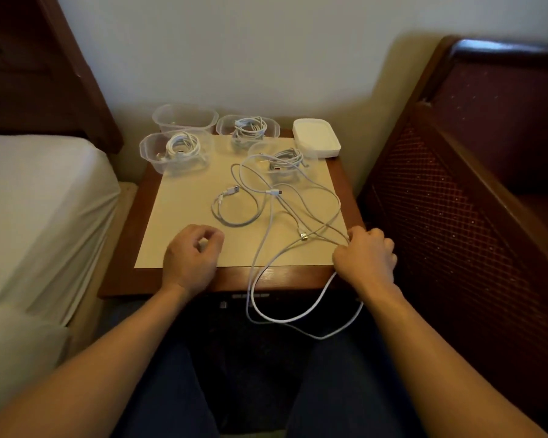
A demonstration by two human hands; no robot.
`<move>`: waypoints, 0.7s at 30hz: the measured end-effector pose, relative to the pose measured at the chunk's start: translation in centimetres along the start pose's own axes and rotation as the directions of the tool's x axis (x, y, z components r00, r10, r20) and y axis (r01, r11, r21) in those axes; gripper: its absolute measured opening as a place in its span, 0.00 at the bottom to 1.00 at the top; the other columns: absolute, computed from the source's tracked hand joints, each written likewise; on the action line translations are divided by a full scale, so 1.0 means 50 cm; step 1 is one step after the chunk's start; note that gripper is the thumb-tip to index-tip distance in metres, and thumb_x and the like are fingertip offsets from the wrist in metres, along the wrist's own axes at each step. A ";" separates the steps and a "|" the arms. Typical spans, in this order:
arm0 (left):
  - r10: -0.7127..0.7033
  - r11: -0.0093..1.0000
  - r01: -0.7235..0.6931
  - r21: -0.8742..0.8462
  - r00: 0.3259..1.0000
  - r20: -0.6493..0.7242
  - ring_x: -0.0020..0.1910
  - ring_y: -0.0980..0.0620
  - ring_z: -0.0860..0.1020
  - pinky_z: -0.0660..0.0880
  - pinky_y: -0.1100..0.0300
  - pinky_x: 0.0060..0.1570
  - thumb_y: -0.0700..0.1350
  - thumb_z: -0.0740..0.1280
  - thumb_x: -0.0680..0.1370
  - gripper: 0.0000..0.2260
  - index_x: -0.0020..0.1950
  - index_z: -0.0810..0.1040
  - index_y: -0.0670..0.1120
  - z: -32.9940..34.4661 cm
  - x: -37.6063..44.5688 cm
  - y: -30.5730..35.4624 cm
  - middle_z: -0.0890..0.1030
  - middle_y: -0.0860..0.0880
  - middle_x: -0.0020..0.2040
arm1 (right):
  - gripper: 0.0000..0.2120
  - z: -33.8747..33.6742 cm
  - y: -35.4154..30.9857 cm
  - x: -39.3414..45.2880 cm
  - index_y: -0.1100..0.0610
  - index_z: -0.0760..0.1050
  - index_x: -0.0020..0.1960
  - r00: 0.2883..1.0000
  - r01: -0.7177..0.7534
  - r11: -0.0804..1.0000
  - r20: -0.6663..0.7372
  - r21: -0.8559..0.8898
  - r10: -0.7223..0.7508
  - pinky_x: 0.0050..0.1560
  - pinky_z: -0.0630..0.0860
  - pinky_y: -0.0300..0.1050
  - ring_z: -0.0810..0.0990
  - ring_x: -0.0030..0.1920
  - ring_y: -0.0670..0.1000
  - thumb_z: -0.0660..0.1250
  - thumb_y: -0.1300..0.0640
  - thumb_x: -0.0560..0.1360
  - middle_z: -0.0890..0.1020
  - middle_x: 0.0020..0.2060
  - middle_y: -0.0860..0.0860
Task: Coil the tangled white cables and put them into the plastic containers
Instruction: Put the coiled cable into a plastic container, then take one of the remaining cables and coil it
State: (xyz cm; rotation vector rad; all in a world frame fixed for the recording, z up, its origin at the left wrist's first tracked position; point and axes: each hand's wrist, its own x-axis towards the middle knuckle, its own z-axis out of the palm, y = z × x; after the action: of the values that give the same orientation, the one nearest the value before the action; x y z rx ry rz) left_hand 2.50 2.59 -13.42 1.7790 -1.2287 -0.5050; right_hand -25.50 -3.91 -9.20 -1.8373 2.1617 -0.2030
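Three clear plastic containers [174, 151] already holding coiled white cables; fourth clear plastic container [185, 118] at the back left seemingly waiting unfilled. Still lying loose on the wooden bench [121, 273] with its cream mat: thin white tangled cables [285, 203], looping across each other, partly overlapping the nearest right container, and drooping over the front edge toward the lap. One smaller loose white loop [231, 213] curling near the middle, USB plug showing. Looking well past halfway, with untangling and coiling remaining. Right hand [366, 257] pinching several strands at the bench's right front corner. Left hand [192, 254] hovering loosely curled, holding nothing. Stacked white lids [317, 137] sitting at the back right; bed at left.
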 end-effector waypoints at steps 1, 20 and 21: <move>0.028 0.999 -0.028 0.018 0.999 0.039 0.45 0.53 0.80 0.77 0.48 0.49 0.60 0.63 0.75 0.14 0.43 0.83 0.54 0.007 -0.026 0.004 0.82 0.56 0.45 | 0.22 -0.003 0.007 -0.005 0.57 0.70 0.69 0.999 -0.031 0.999 0.035 -0.033 0.032 0.65 0.66 0.61 0.68 0.65 0.65 0.60 0.55 0.75 0.69 0.67 0.61; -0.327 0.944 0.331 0.014 0.939 -0.108 0.48 0.46 0.82 0.80 0.51 0.54 0.50 0.66 0.75 0.05 0.49 0.80 0.57 -0.081 0.001 0.026 0.84 0.51 0.48 | 0.08 -0.077 0.008 -0.051 0.62 0.77 0.58 0.950 -0.312 0.265 0.290 0.912 0.120 0.28 0.76 0.39 0.78 0.31 0.48 0.68 0.66 0.78 0.81 0.43 0.57; -0.357 0.934 0.355 -0.038 0.925 -0.129 0.47 0.44 0.84 0.81 0.47 0.54 0.54 0.64 0.71 0.08 0.48 0.79 0.61 -0.091 0.031 -0.020 0.85 0.49 0.48 | 0.06 -0.088 0.003 -0.054 0.63 0.78 0.56 0.935 -0.354 0.208 0.339 0.912 0.103 0.26 0.74 0.38 0.76 0.30 0.47 0.67 0.65 0.79 0.81 0.41 0.56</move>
State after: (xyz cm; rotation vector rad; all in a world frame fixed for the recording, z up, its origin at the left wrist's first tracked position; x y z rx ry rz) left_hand 7.03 3.30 -11.67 2.0004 -0.8081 -0.5867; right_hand -26.66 -1.59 -4.71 -0.6913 1.4313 -0.9924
